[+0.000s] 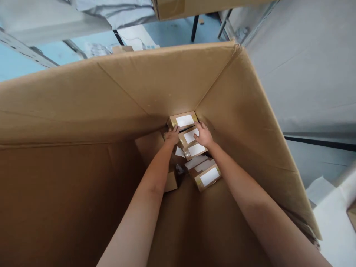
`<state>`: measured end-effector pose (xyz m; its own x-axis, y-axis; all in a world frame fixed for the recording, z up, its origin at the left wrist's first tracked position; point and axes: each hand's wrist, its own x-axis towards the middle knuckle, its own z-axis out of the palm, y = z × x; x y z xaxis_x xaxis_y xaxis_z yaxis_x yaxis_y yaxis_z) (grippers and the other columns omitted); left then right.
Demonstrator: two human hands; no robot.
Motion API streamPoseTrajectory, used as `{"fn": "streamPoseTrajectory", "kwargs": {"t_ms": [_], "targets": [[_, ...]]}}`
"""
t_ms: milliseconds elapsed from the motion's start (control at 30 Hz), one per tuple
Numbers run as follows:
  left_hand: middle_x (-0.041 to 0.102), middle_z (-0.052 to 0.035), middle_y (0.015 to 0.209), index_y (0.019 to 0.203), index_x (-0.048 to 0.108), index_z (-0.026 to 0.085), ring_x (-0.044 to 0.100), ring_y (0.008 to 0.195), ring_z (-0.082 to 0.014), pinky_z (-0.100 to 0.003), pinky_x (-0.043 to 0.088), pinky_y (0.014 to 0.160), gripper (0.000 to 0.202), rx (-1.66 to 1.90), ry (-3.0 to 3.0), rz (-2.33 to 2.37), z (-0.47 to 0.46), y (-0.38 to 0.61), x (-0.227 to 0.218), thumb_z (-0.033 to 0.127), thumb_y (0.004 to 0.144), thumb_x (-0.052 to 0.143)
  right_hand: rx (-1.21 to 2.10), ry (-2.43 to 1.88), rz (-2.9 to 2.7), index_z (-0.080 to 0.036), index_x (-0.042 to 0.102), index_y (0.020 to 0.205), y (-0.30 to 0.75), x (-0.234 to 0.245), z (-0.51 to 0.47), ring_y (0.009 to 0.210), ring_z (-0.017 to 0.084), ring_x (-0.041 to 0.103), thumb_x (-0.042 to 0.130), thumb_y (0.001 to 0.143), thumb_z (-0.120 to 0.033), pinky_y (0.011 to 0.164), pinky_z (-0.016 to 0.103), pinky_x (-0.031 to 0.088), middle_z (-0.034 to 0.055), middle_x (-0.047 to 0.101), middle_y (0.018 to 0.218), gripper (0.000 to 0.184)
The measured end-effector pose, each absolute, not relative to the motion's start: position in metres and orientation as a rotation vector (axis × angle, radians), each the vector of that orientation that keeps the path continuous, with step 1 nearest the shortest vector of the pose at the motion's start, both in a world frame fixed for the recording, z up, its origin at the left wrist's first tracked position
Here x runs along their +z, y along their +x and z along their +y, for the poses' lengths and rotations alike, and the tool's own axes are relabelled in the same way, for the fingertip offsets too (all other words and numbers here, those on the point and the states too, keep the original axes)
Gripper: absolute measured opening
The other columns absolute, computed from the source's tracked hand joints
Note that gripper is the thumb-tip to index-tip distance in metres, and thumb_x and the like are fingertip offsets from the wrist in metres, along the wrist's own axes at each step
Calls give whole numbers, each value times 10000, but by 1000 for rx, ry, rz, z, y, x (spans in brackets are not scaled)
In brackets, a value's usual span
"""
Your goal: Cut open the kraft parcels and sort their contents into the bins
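Note:
Deep inside a large cardboard box (pixel 178 74), both my hands reach to a row of small cardboard boxes in the corner. My left hand (pixel 172 136) is at the left end of a white-labelled small cardboard box (pixel 184 141), fingertips curled at its upper edge. At the right end of that same box, my right hand (pixel 205 136) grips it, thumb over its label and fingers behind. Against the far wall sits another labelled box (pixel 182 120), close to my fingertips. A third labelled box (pixel 196 150) lies just on the near side. The undersides of my fingers are hidden.
Nearer to me, a labelled box (pixel 210 178) lies at an angle. A plain cardboard box (pixel 170 182) is partly behind my left forearm. The large box's tall walls enclose my arms, its right rim (pixel 278 129) sloping beside me. Another carton (pixel 172 8) is beyond the far rim.

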<state>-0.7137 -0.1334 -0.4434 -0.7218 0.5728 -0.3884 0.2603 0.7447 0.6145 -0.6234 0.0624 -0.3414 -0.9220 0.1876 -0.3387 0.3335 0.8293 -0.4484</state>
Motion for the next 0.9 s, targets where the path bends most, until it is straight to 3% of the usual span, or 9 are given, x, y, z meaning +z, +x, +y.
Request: {"fn": "streamPoseTrajectory", "kwargs": {"t_ms": [200,367,467,600,800,900], "targets": [[19,35,1774,1658,241,404,257,1569,-414,-613,423,1165,871,351,510,2306,-188,-697,-451,160,910,613,-726,572,2554,-197,322,1636,-629,-390,70,1499,342,400,650,898,-239,1218,495,381,157,311,1688,809],[-79,18,1772,1641,235,475,165,1601,-425,-606,469,1135,987,443,434,2353,-219,-680,-459,89,851,685,-858,591,2490,-232,313,1643,-660,-436,64,1485,355,415,694,823,-173,1225,520,362,148,389,1641,906],[136,-50,1769,1637,323,382,173,1609,-376,-552,388,1226,1001,723,366,2331,-216,-676,-473,16,788,705,-953,577,2423,-194,272,1659,-673,-449,49,1455,340,454,699,781,-125,1208,497,393,163,440,1592,978],[444,-102,1647,1614,396,242,409,1525,-267,-458,353,1265,884,1183,130,2298,-205,-675,-475,-39,801,600,-966,610,2474,-186,277,1661,-671,-440,33,1354,309,543,648,798,-90,1166,447,442,157,523,1478,944],[636,-124,1438,1513,530,196,557,1369,-300,-491,415,1215,721,1269,-18,2566,-208,-659,-412,29,820,636,-899,508,2707,-229,440,1593,-651,-380,14,1205,262,604,626,861,-113,1125,394,476,129,509,1344,764],[601,-152,1388,1478,567,196,578,1325,-310,-492,452,1180,634,1268,-83,2695,-211,-646,-366,100,856,651,-908,447,2834,-252,549,1521,-644,-339,1,1181,245,603,603,877,-95,1109,389,492,113,481,1317,665]]}}
